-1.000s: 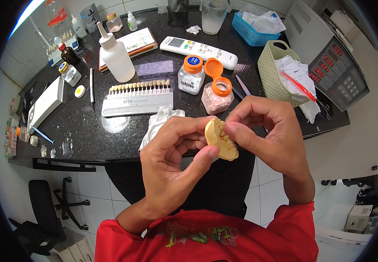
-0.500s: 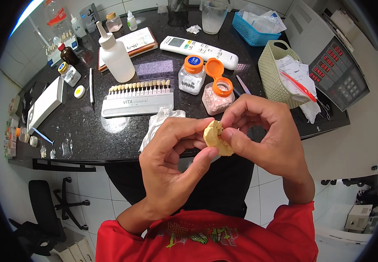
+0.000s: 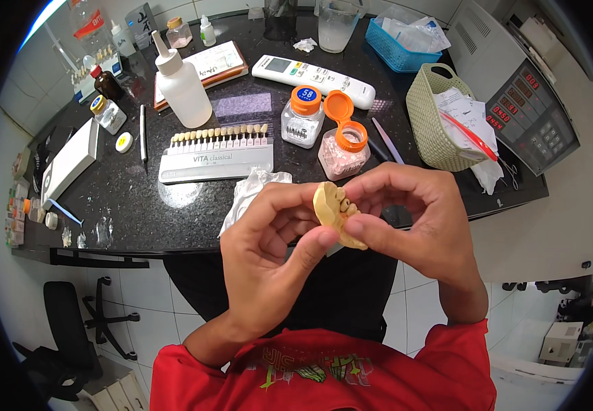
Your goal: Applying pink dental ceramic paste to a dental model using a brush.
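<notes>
I hold a pale yellow dental cast (image 3: 327,205), with small tooth shapes on it, between both hands, just in front of the counter's edge. My left hand (image 3: 265,267) grips its left side with bent index finger and thumb. My right hand (image 3: 416,226) grips the right side, its thumb across the teeth and its other fingers partly hidden behind. Beyond them are a crumpled white tissue (image 3: 255,195), a grey tooth shade guide (image 3: 215,164), an open orange-lidded jar of pink powder (image 3: 343,154) and a closed orange-lidded jar (image 3: 302,127).
The black counter (image 3: 132,226) holds a squeeze bottle (image 3: 183,96), a white remote (image 3: 313,82), a notepad (image 3: 217,65), a blue basket (image 3: 399,51) and a beige basket (image 3: 433,123). An appliance with red displays (image 3: 529,116) stands right; a black chair (image 3: 63,322) is lower left.
The cast has moved slightly left and tilted. My right thumb has shifted down along the teeth, and the fingers of my right hand have lowered a little behind the cast.
</notes>
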The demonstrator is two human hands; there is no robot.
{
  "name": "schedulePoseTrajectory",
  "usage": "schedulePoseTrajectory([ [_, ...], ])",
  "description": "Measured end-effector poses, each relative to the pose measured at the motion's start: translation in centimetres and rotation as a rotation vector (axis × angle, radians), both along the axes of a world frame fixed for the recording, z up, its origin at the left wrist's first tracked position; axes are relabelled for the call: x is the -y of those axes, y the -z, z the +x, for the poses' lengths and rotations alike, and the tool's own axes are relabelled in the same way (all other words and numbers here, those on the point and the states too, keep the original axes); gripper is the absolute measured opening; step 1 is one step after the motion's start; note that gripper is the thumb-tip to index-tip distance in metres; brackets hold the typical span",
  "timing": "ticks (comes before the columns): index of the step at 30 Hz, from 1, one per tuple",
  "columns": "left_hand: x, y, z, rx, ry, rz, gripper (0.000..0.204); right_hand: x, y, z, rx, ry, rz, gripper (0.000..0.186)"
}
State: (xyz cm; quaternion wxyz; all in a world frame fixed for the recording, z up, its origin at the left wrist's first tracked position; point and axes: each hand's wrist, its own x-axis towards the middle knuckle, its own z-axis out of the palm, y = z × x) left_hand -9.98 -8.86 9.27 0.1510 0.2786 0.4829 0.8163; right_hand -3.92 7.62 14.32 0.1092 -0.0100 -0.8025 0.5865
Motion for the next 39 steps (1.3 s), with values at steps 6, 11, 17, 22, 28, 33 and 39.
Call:
schedulePoseTrajectory([
  [6,0.5,-0.1,-0.1,0.161,0.132,0.082,0.032,0.9,0.1,1.0,-0.118,0.081,-0.084,0.023],
  [11,0.5,-0.3,-0.1,0.178,0.129,0.076,0.032,0.5,0.1,1.3,-0.241,0.047,0.141,0.02],
  [17,0.6,-0.3,-0.2,0.165,0.13,0.052,0.031,0.4,0.1,1.2,-0.281,0.032,0.247,0.019],
  [22,0.9,-0.4,0.1,0.182,0.129,0.053,0.032,0.8,-0.3,1.3,-0.301,0.02,0.361,0.017],
  [28,2.7,-0.5,-0.1,0.14,0.163,-0.002,0.047,1.7,0.2,1.0,-0.23,-0.03,0.266,0.025],
  [33,5.2,0.6,-0.4,0.193,0.084,0.047,0.043,4.0,1.4,0.1,-0.203,-0.099,0.158,0.039],
  [39,7.6,1.3,-1.5,0.185,0.001,0.017,0.038,6.6,4.2,-2.1,-0.173,-0.084,-0.209,0.045],
])
